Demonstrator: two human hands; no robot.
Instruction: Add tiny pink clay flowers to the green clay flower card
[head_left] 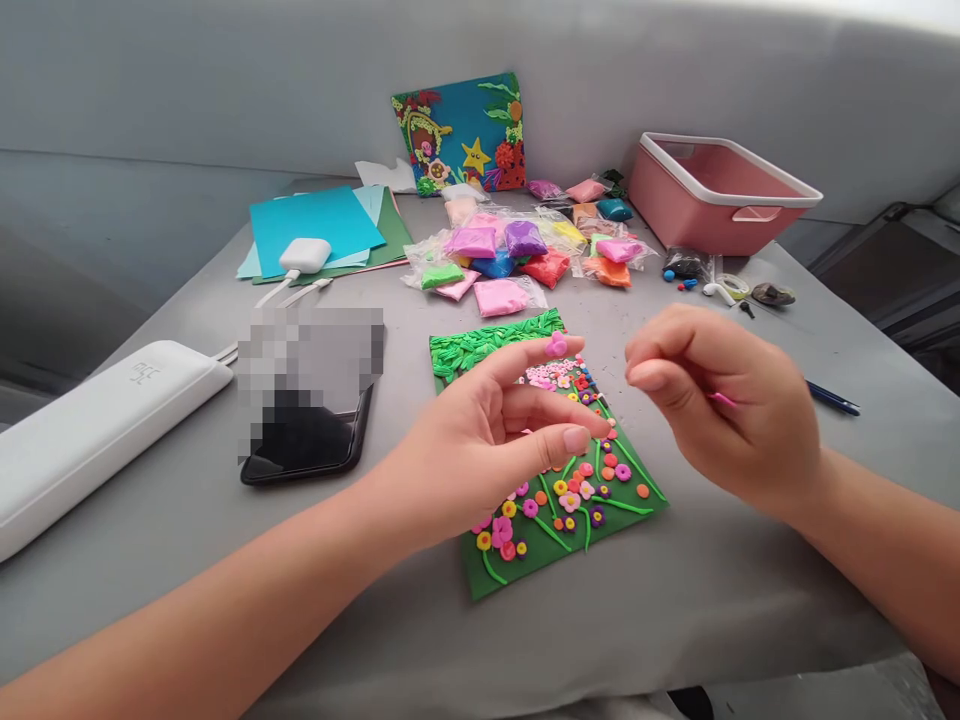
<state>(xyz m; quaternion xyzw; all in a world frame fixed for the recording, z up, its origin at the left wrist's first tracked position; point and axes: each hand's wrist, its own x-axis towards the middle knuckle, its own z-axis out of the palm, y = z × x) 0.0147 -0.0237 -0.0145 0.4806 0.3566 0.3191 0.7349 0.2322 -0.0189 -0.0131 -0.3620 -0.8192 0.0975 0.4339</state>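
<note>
Carries pink clay (556, 345) on spread left grip (480, 450), likely against squashing; at three o'clock, curls right grip (739, 430) round pink scrap (723, 400).

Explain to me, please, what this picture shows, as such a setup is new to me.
There is no machine: a head-worn camera looks forward and down at the wearer's own bare hands. The left hand has a small pink piece on its index finger; the right hand is curled, with a pink bit showing inside. Below the left hand, a green sheet decorated with colourful flowers lies on the grey table. Around it are a phone, a white device, bagged coloured lumps and a pink basket.
</note>
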